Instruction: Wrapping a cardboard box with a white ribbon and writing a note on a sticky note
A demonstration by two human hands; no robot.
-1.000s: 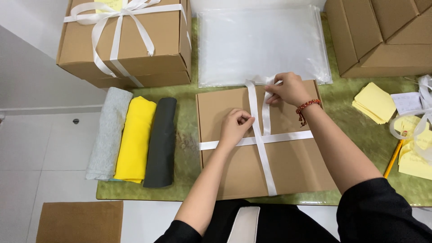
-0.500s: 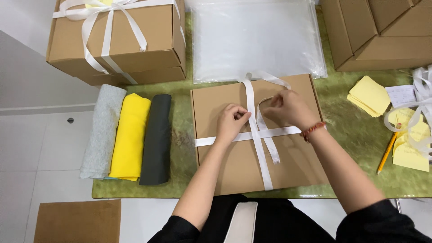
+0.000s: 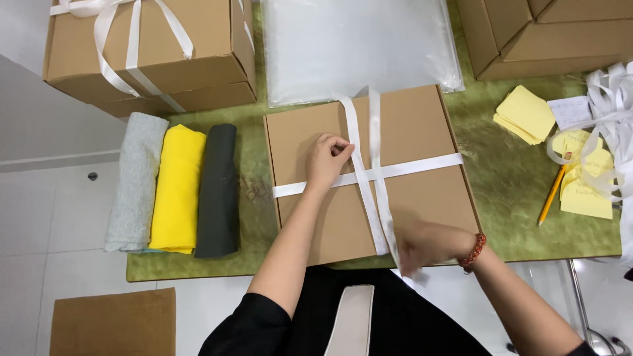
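The left hand (image 3: 324, 160) had its fingertips pinched on the white ribbon (image 3: 369, 177) right by the crossing, on top of the flat cardboard box (image 3: 422, 204) sitting mid-bench (image 3: 501, 191). The right hand (image 3: 428, 245), blurry at the box's near edge, looked closed around the ribbon's loose tail. Rolled grey, yellow and dark cloths (image 3: 175, 188) lay just left of the box.

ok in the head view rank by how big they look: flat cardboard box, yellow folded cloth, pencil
1. flat cardboard box, clearly largest
2. yellow folded cloth
3. pencil, thin and smallest
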